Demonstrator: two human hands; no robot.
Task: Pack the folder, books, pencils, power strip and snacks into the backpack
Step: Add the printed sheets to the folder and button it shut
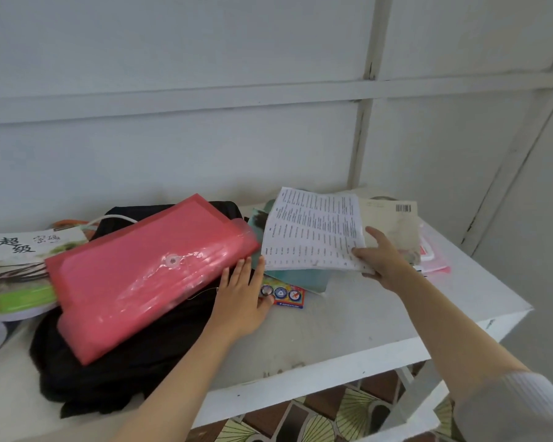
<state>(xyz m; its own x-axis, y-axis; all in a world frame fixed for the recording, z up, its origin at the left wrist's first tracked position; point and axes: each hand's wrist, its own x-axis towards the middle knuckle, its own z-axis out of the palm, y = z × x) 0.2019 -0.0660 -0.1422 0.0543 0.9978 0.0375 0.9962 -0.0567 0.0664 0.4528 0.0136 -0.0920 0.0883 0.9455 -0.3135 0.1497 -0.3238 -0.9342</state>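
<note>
A red plastic folder [147, 269] with a button clasp lies slanted on top of the black backpack [118, 374], which is flat on the white table [348, 327]. My left hand [241, 301] rests flat at the folder's right end, fingers apart, partly over a colourful pencil box [286, 296]. My right hand [383, 260] grips the lower right corner of printed paper sheets [313, 231] lifted above a teal book [304, 277] and a cream book with a barcode [393, 224]. A white cable [114, 218] shows behind the backpack.
A green-and-white snack bag with Chinese characters [23, 266] lies at the left. A pink-and-white packet [434, 256] sits at the table's right side. A pale wall stands close behind. The table's front edge and right corner drop to a patterned tile floor [326, 416].
</note>
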